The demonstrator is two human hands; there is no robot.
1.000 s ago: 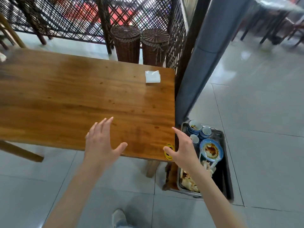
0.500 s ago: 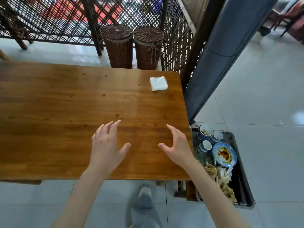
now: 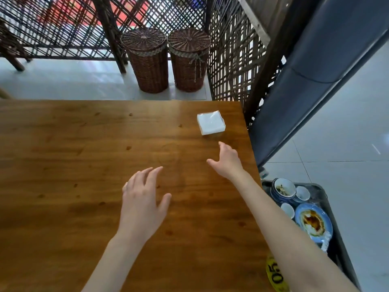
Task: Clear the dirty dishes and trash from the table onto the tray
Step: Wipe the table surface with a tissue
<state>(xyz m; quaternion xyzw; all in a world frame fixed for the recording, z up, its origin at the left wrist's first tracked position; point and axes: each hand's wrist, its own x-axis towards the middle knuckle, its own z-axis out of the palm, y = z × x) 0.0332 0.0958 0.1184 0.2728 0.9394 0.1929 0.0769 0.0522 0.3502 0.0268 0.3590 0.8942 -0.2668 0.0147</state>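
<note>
Wooden worktop (image 3: 84, 165) fills the left and centre of the frame. A white napkin stack (image 3: 211, 122) lies on it toward the upper right, near the far right corner. Right hand (image 3: 228, 160) is extended over the worktop just below the stack, fingers straight, grip open, not touching it. Left hand (image 3: 142, 199) hovers at centre frame, fingers spread, grip open, holding nothing. Dark tray (image 3: 322, 191) sits on the floor at lower right, beside the worktop, holding a soiled blue plate (image 3: 313, 222) and small bowls (image 3: 283, 187). Two wicker baskets (image 3: 166, 60) stand at upper centre.
</note>
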